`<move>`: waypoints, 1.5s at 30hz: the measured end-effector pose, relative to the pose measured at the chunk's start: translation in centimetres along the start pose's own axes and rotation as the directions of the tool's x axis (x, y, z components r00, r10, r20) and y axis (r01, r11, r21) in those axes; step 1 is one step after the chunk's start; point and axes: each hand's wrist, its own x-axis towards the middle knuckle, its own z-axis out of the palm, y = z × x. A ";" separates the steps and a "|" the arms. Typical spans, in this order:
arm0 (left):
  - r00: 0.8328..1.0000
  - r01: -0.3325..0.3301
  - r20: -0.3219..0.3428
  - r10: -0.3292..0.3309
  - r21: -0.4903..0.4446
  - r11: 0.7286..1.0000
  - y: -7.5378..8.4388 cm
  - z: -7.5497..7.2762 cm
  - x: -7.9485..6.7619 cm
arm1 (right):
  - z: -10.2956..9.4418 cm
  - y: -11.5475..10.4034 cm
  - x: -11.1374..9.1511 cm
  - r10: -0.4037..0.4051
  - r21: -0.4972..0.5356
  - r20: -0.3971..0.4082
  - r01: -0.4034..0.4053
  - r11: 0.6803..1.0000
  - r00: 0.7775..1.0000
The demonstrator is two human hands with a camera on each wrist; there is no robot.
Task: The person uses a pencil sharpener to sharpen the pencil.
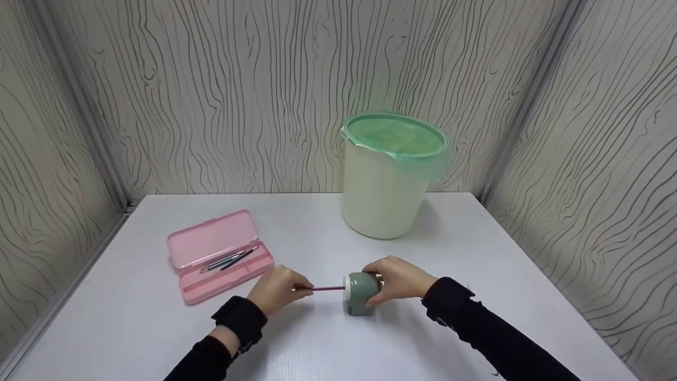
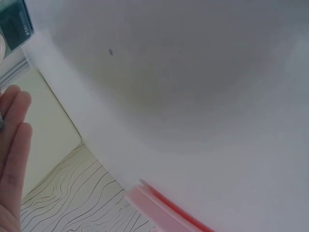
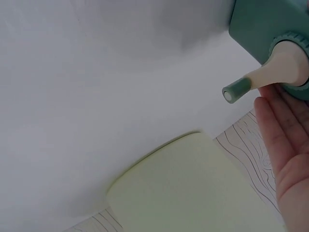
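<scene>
A green pencil sharpener (image 1: 362, 297) with a hand crank stands on the white table in front of me. My left hand (image 1: 277, 290) pinches a dark red pencil (image 1: 329, 288), held level with its far end at the sharpener's white front. From the other side, my right hand (image 1: 400, 278) grips the sharpener, thumb at the near side and fingers over the top. The right wrist view shows the cream crank (image 3: 277, 67) with its green-tipped handle beside the fingers. In the left wrist view, only part of the left hand (image 2: 13, 159) appears at the edge.
An open pink pencil case (image 1: 211, 241) lies to the left, with several pencils or pens (image 1: 230, 259) in it. A pale bin (image 1: 381, 196) with a green liner (image 1: 396, 135) stands at the back right. Wood-grain panels (image 1: 238, 95) enclose the table.
</scene>
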 end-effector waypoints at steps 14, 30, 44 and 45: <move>1.000 0.020 0.006 -0.020 -0.008 1.000 0.2 0.1 0.5 | 0.1 0.1 0.0 0.006 0.001 -0.004 -0.006 1.000 1.000; 1.000 0.024 0.002 -0.024 0.018 1.000 0.7 0.3 0.9 | 0.1 0.0 0.0 -0.009 0.006 -0.012 0.009 1.000 1.000; 0.999 0.031 0.014 -0.031 0.016 0.999 0.9 0.6 1.2 | 0.1 -0.2 0.0 0.013 -0.003 -0.009 -0.013 1.000 1.000; 0.999 0.033 0.016 -0.034 0.013 0.999 1.0 0.6 1.2 | 0.1 -0.1 0.0 0.014 -0.006 -0.009 -0.014 1.000 1.000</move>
